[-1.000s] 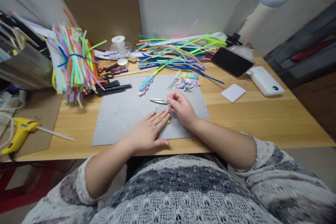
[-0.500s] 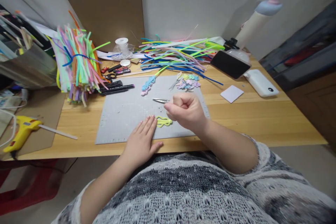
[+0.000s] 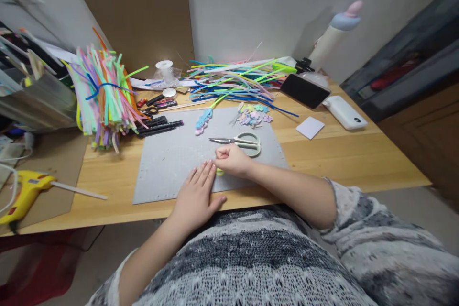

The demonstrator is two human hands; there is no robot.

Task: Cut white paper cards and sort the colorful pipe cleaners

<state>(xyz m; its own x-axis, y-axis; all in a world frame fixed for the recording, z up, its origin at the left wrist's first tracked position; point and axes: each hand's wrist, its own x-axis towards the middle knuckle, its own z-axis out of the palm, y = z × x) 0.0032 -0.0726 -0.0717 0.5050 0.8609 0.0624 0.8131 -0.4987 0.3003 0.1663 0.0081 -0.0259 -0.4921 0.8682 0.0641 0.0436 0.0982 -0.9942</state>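
The wooden surface (image 3: 344, 165) carries everything, and the grey mat (image 3: 161, 162) lies on it in front of the person. Beyond the far edge of the mat, a loose heap of fuzzy stems (image 3: 233, 81) is spread. To the left of the mat and further back, a cloudy container (image 3: 39, 107) holds upright pens and sticks; not each item can be told. Between it and the mat stands a bundle of coloured stems (image 3: 107, 95), tied with a blue one.

The left hand (image 3: 195, 196) rests over the near edge of the mat, fingers straight and close together, thumb apart; no object is seen in its grip. The right hand (image 3: 232, 160) is over the mat's near half, its grip folded into a fist. Whether something thin is inside, I cannot tell.

The scissors (image 3: 232, 140) lie on the mat just beyond this fist, blades towards the mat's left side. Small pastel pieces (image 3: 254, 115) are heaped at the mat's far right part.

The smallest is the yellow piece (image 3: 220, 171), on the mat's near half, between the left fingertips and the right fist. Both hands seem equally near; its long axis is hidden.
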